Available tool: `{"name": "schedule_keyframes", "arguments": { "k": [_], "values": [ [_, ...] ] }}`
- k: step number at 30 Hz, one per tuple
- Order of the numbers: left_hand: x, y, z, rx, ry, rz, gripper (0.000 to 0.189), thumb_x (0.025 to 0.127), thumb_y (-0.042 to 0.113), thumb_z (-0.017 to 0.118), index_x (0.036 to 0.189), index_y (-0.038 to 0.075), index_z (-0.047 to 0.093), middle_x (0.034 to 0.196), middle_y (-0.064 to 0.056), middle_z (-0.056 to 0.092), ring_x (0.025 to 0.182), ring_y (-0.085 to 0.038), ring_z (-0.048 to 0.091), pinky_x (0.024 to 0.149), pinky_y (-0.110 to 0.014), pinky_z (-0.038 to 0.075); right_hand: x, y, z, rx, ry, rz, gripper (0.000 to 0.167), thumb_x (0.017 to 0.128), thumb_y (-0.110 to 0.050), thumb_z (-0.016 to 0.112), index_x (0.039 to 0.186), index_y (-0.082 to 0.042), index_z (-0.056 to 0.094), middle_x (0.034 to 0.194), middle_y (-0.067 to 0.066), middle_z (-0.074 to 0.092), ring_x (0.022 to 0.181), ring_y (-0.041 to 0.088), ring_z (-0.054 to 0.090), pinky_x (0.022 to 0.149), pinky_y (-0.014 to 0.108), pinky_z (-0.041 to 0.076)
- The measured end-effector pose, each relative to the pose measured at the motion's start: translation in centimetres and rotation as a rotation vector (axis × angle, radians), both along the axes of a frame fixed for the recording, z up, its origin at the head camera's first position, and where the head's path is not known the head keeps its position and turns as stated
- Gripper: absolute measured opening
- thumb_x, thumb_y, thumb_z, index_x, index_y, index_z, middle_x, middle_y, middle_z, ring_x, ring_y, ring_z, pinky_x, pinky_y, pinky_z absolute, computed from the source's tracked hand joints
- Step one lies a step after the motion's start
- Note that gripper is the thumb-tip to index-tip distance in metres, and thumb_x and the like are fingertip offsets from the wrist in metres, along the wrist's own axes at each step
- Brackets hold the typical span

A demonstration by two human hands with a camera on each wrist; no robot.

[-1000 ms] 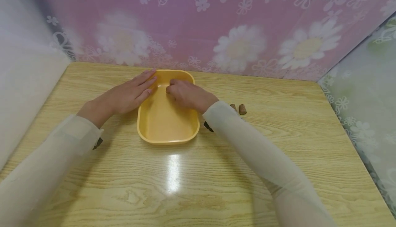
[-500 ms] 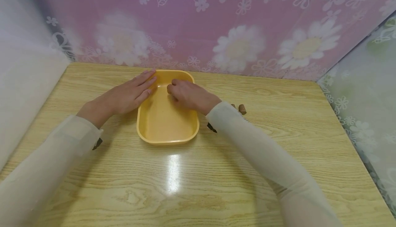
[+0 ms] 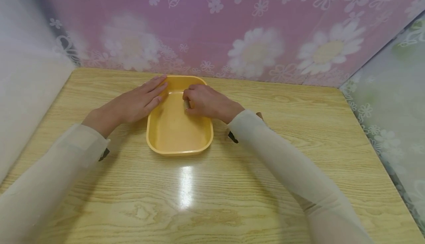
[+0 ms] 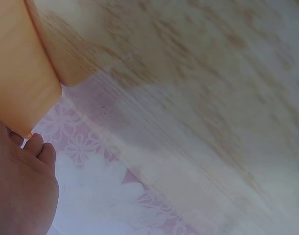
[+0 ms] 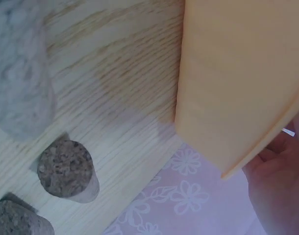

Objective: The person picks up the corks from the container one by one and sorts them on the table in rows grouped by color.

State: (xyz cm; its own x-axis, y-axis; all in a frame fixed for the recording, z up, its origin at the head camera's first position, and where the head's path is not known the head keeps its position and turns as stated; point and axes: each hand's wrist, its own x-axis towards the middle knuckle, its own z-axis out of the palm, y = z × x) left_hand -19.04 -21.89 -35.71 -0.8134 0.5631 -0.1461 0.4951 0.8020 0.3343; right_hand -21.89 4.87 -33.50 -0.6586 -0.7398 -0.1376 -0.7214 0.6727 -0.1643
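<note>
In the head view my left hand (image 3: 137, 103) lies with straight fingers over the left rim of a yellow plastic tub (image 3: 179, 140). My right hand (image 3: 207, 103) reaches over the right rim into the tub. Its thumb and curled fingers pinch a small tan piece (image 3: 187, 105) that looks like a cork; most of it is hidden by the fingers. The right wrist view has the tub's outer wall (image 5: 228, 73) and part of the right hand (image 5: 277, 181) past its rim. From the left wrist, the left hand (image 4: 22, 181) shows at the tub's edge.
Brown corks stand on the wood-grain table (image 3: 186, 222) right of the tub; one cork (image 3: 259, 116) peeks out behind the right sleeve. In the right wrist view are a cork (image 5: 66, 169), another cork (image 5: 17, 220) and a large blurred speckled shape (image 5: 17, 73). Floral cloth (image 3: 199, 33) borders the back.
My right hand has shifted slightly right inside the tub, and the tan piece between its fingers has come into sight. The sleeve now covers more of the corks. My left hand stays put.
</note>
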Motion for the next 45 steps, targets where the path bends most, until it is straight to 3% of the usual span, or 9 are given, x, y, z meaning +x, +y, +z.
{"name": "schedule_keyframes", "arguments": {
  "k": [8, 14, 23, 45],
  "values": [
    [0.0, 0.0, -0.2, 0.006, 0.0, 0.0, 0.064, 0.121, 0.041, 0.026, 0.177, 0.014, 0.011, 0.186, -0.001, -0.007, 0.172, -0.033, -0.002, 0.137, -0.063, 0.014, 0.2, 0.8, 0.6, -0.087, -0.041, -0.011, 0.016, 0.105, -0.021, 0.07, 0.115, -0.01, 0.075, 0.119, 0.007, 0.072, 0.11, 0.022, 0.064, 0.099, 0.036, 0.056],
    [0.0, 0.0, -0.3, 0.01, 0.0, 0.005, 0.063, 0.121, 0.039, 0.028, 0.177, 0.016, 0.011, 0.186, 0.001, -0.007, 0.172, -0.032, -0.002, 0.137, -0.064, 0.015, 0.4, 1.5, 0.9, -0.116, -0.053, -0.02, 0.028, 0.106, -0.026, 0.072, 0.126, -0.007, 0.074, 0.127, 0.007, 0.072, 0.118, 0.023, 0.066, 0.105, 0.037, 0.057],
    [-0.1, 0.0, -0.5, 0.012, 0.005, -0.002, 0.064, 0.121, 0.041, 0.027, 0.177, 0.016, 0.01, 0.186, 0.001, -0.008, 0.172, -0.032, -0.003, 0.137, -0.064, 0.014, 0.7, 2.6, 1.3, -0.14, -0.079, -0.053, 0.036, 0.106, -0.031, 0.072, 0.133, -0.007, 0.071, 0.131, 0.007, 0.07, 0.118, 0.024, 0.066, 0.104, 0.038, 0.057],
    [0.1, -0.1, -0.1, 0.0, 0.006, -0.016, 0.064, 0.121, 0.037, 0.028, 0.177, 0.014, 0.009, 0.186, -0.002, -0.009, 0.172, -0.032, -0.004, 0.137, -0.063, 0.014, 1.6, 5.0, 2.5, -0.188, -0.009, -0.073, 0.04, 0.105, -0.032, 0.076, 0.135, -0.007, 0.072, 0.13, 0.007, 0.072, 0.12, 0.023, 0.067, 0.109, 0.041, 0.056]
  ]
}}
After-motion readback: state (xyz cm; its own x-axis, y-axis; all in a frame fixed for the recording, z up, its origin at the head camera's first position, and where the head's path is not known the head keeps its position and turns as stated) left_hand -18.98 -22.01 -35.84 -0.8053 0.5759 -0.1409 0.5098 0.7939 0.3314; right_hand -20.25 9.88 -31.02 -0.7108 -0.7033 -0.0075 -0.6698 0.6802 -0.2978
